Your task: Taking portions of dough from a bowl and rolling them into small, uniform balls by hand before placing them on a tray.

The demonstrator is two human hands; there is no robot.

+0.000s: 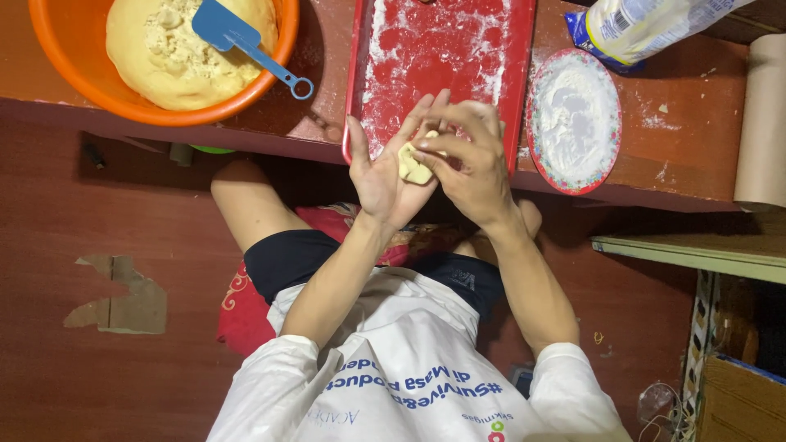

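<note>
The left hand (385, 168) lies open, palm up, its fingers spread and nearly straight, with a small pale dough piece (413, 162) resting on the palm near the finger bases. The right hand (471, 160) curls over it from the other side, fingers bent and close together, the tips pressing on the top of the dough; how firmly the thumb pinches cannot be told, as it is hidden. Both hands meet just over the near edge of the table, in front of the near end of a red tray (356, 90) dusted with flour. To one side of the tray a round plate (610, 123) of flour sits at the near edge, a bag (647, 24) behind it. Toward the other end stands an orange bowl (74, 78) of dough with a blue spatula (246, 41) lying in it.
</note>
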